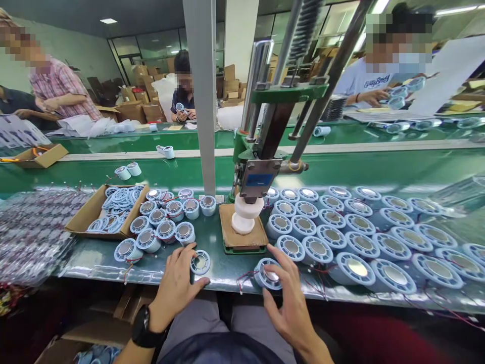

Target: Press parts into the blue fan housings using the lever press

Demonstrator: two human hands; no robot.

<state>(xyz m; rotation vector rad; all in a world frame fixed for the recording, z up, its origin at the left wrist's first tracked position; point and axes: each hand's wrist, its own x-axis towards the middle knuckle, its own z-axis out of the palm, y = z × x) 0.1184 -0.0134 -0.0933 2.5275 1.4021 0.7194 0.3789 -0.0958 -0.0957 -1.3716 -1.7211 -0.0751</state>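
Observation:
My left hand (177, 275) has its thumb and fingertips around the edge of a light-blue spoked ring (200, 262), tilted toward me near the table's front edge. My right hand (288, 293) curls around a round light-blue housing (261, 273) with a silver disc and thin red wires; its index finger is raised off the part and the fingers hide the right side. Between and beyond the hands stands a green hand press (261, 177). Its white round pusher (248, 206) is above a white round pad (243, 224) on a brown cardboard-topped base (227, 237).
Rows of similar housings (356, 268) fill the right side; a smaller group (165, 230) stands left. A cardboard box (81, 227) holds loose light-blue rings. Bagged parts (34, 232) lie far left. A grey post (200, 101) rises behind. Several people work across the green bench (170, 174).

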